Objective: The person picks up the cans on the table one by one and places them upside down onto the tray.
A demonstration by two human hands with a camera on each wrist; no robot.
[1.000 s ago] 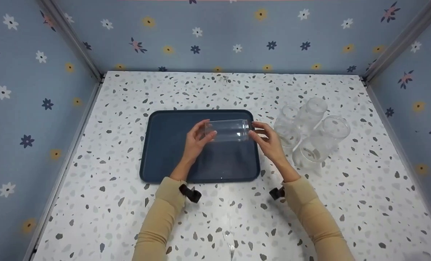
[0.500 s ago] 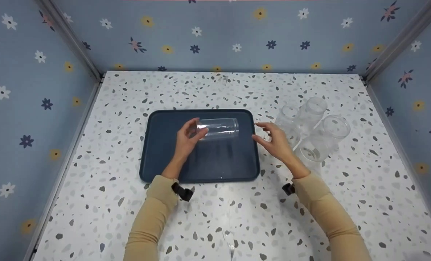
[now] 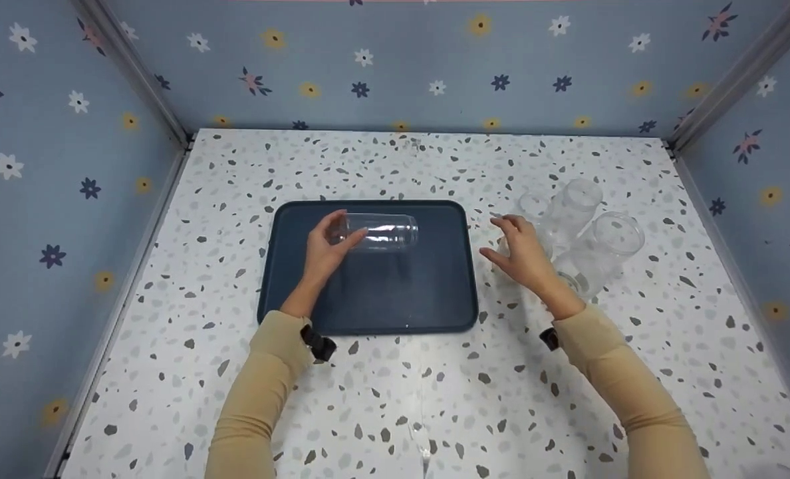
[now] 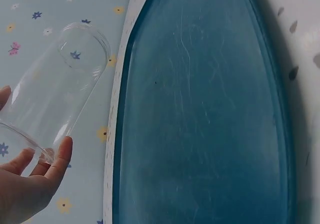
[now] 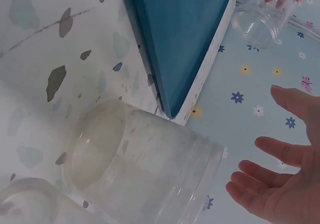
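Observation:
My left hand (image 3: 325,251) grips a clear jar (image 3: 392,234) by one end, thumb on the near side and fingers around the far side. The jar lies sideways in the air above the dark blue tray (image 3: 408,296). In the left wrist view, the same see-through jar (image 4: 55,88) slants up from the fingertips. My right hand (image 3: 525,258) holds nothing; its thumb and fingers are spread apart beside the tray. It partly hides the closest of several clear jars (image 3: 580,203) standing at the right. One standing jar (image 5: 145,159) is large in the right wrist view.
The jars stand close together on the speckled white table (image 3: 401,399), right of the tray. Blue flowered panels (image 3: 395,66) rise behind the table and at both sides. The tray has a low raised rim.
Both hands held the jar a second ago. My right hand has let go and moved right toward the standing jars. My left hand has carried the jar leftward over the tray.

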